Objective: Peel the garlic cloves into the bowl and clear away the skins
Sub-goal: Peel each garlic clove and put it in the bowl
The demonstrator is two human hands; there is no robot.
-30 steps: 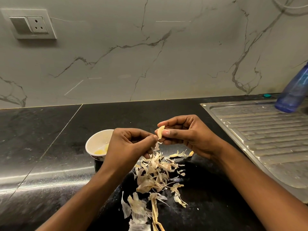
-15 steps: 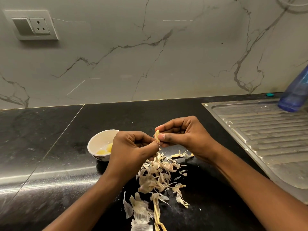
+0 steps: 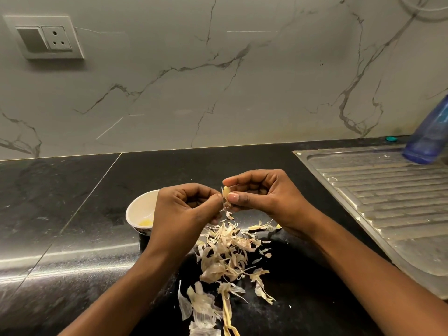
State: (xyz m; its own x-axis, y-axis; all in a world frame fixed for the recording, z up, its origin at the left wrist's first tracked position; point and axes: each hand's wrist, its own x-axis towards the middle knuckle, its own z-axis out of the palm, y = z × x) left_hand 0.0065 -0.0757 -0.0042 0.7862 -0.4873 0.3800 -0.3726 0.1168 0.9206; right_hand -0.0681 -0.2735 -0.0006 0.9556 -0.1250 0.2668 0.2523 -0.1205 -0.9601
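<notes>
Pale garlic clove pinched by right hand fingers, left hand fingers pinching its skin

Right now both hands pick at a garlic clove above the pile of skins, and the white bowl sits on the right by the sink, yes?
Not quite. The head view shows the white bowl on the left, partly behind the left hand, away from the sink. The left hand and right hand do pick at the garlic clove above the pile of skins.
</notes>
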